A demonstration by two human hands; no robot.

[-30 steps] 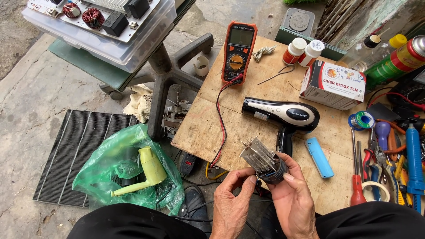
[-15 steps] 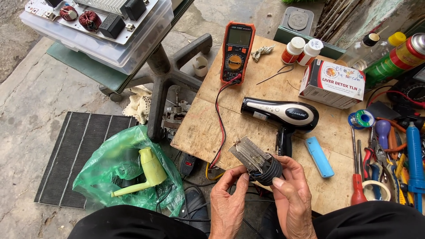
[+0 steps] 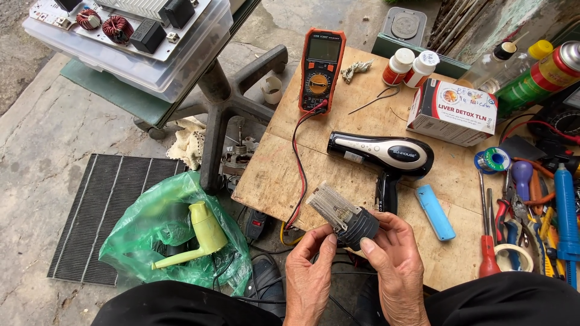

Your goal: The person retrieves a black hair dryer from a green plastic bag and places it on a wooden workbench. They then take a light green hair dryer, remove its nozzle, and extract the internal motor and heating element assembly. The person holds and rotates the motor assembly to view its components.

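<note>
1. a heater core (image 3: 344,216), a dark round motor end with a pale coil frame, is held in both hands just off the near edge of the table (image 3: 338,163).
2. the left hand (image 3: 309,274) is raised palm-up from below; its fingers (image 3: 325,242) are curled and clamped on the core's lower left side.
3. the right hand (image 3: 396,265) is seen back-up, thumb laid across the dark end; its fingers are wrapped shut around the core's right side.
4. the coil frame is tilted up and left, away from the wrists.
5. a black dryer (image 3: 383,157) lies on the table just beyond the core, handle pointed toward the hands.
6. a blue lighter (image 3: 435,212) lies just right of the handle.
7. a meter (image 3: 321,69) stands at the table's far left edge, its red and black leads (image 3: 296,163) trailing toward the hands.
8. a yellow dryer (image 3: 202,232) lies in a green bag (image 3: 151,232) on the floor, left of the hands.
</note>
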